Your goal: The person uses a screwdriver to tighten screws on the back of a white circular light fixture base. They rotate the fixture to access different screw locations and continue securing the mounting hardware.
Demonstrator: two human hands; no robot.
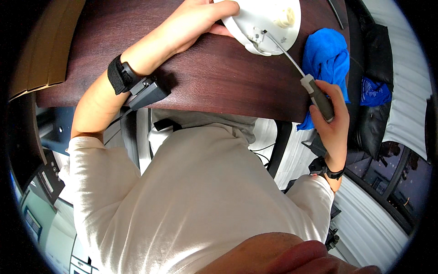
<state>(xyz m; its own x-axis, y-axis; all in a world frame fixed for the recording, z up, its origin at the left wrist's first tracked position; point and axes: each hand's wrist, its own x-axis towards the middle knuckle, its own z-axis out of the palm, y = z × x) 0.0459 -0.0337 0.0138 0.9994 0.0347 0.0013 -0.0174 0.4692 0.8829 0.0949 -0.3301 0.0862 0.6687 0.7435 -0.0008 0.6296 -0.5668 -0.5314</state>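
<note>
A white, round plastic housing lies at the far side of the table, cut off by the top edge of the view. My left hand grips its left rim, thumb on top and fingers at the side. Closed around the grey-and-beige handle of a screwdriver is my right hand. The screwdriver's metal shaft slants up and left, its tip at a small metal fitting inside the housing. Whether the tip sits in a screw, I cannot tell. A cream-coloured round piece shows inside the housing.
A blue cloth lies bunched at the right table edge, beside the screwdriver. Brown cardboard stands at the left. The dark wooden table ends just before my body. A black padded seat is beyond it on the right.
</note>
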